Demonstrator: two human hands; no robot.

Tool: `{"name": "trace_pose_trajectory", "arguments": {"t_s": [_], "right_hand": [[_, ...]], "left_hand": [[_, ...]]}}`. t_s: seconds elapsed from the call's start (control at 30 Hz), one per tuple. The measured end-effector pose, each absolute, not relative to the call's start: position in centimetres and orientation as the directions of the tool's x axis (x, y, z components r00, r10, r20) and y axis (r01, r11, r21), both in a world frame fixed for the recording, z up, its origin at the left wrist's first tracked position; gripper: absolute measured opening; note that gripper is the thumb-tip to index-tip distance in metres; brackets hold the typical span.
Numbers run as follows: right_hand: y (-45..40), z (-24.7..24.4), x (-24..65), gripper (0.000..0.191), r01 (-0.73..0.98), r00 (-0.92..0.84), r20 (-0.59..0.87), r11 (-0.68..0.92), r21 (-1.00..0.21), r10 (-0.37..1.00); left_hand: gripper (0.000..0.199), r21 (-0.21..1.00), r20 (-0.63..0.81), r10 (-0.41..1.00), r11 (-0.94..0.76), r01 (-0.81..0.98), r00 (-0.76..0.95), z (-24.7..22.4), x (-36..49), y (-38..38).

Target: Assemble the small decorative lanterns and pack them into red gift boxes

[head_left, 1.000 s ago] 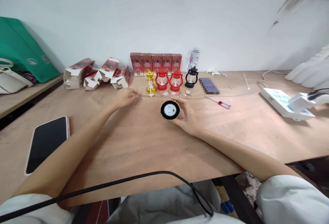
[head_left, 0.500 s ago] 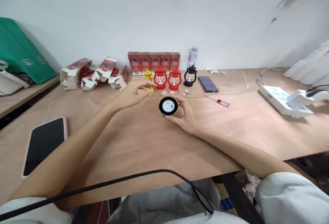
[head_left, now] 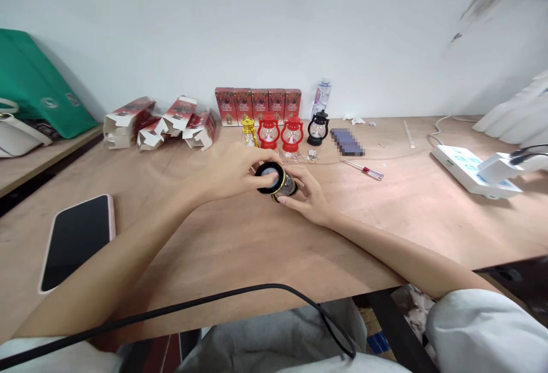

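Between my two hands is a small black lantern with gold trim, tilted on its side with its round base towards me. The thumb of my left hand presses on the pale disc of that base, its fingers closed around the far edge. My right hand is wrapped round the other end of the lantern. Just beyond stand a gold lantern, two red lanterns and another black lantern. Small metal rings and white bits lie in front of them.
Several red boxes line the wall, with opened boxes to their left. A bottle, a screwdriver and a white power strip lie rightwards. A phone rests at left; a black cable crosses the front.
My left hand has come from beside the gold lantern to the right and taken hold of the black lantern's base. The lantern has tipped, so its side now shows.
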State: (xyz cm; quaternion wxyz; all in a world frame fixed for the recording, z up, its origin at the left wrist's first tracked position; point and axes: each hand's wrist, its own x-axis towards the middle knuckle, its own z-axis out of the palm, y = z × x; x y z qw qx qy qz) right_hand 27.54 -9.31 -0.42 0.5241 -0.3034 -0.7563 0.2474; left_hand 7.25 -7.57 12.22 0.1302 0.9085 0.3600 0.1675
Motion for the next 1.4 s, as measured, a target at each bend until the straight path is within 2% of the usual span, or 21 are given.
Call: {"name": "trace_pose_trajectory", "arguments": {"t_s": [0.23,0.33,0.43,0.53,0.67,0.8,0.9,1.0,1.1,1.2,1.3,1.4], "right_hand": [[-9.2,-0.4,27.4,0.058,0.198,-0.284,0.613,0.671,-0.715,0.737],[-9.2,-0.3,27.4,0.058,0.205,-0.279,0.593,0.651,-0.731,0.755],[-9.3,-0.2,27.4,0.066,0.231,-0.267,0.600,0.655,-0.720,0.754],[-9.2,-0.2,27.4,0.076,0.283,-0.238,0.614,0.658,-0.697,0.753],[-9.3,-0.2,27.3,0.058,0.343,-0.194,0.616,0.641,-0.687,0.764],[-9.4,-0.2,27.2,0.057,0.363,-0.151,0.635,0.640,-0.677,0.757],[-9.4,-0.2,27.2,0.059,0.323,-0.079,0.618,0.607,-0.726,0.782],[-9.4,-0.1,27.1,0.057,0.307,-0.060,0.597,0.583,-0.752,0.800],[-9.4,0.0,27.1,0.053,0.326,-0.067,0.603,0.588,-0.740,0.795],[-9.4,-0.1,27.2,0.052,0.321,-0.079,0.610,0.599,-0.733,0.788],[-9.3,-0.2,27.2,0.053,0.308,-0.087,0.616,0.609,-0.731,0.783],[-9.2,-0.3,27.3,0.054,0.308,-0.092,0.614,0.609,-0.731,0.784]], "left_hand": [[0.034,0.368,0.233,0.713,-0.694,0.618,0.662,12.0,7.4,-7.7],[0.033,0.387,0.268,0.754,-0.655,0.649,0.600,11.7,7.3,-7.4],[0.032,0.490,0.300,0.803,-0.593,0.638,0.516,11.2,7.5,-6.9],[0.035,0.649,0.235,0.841,-0.509,0.566,0.487,10.6,8.0,-6.6],[0.033,0.722,0.173,0.837,-0.466,0.511,0.519,10.5,8.5,-6.8],[0.038,0.778,0.067,0.834,-0.388,0.494,0.548,10.8,7.8,-6.2],[0.039,0.712,0.126,0.897,-0.379,0.592,0.423,10.3,5.7,-3.8],[0.032,0.525,0.219,0.946,-0.322,0.788,0.240,8.5,2.5,-0.3],[0.032,0.360,0.201,0.968,-0.216,0.908,0.150,6.0,-0.5,2.5],[0.040,0.288,0.155,0.966,-0.244,0.926,0.207,3.9,-1.9,3.7],[0.047,0.140,0.182,0.928,-0.352,0.926,0.325,2.5,-2.1,3.9],[0.045,0.009,0.181,0.901,-0.402,0.916,0.394,2.0,-2.0,4.0]]}}
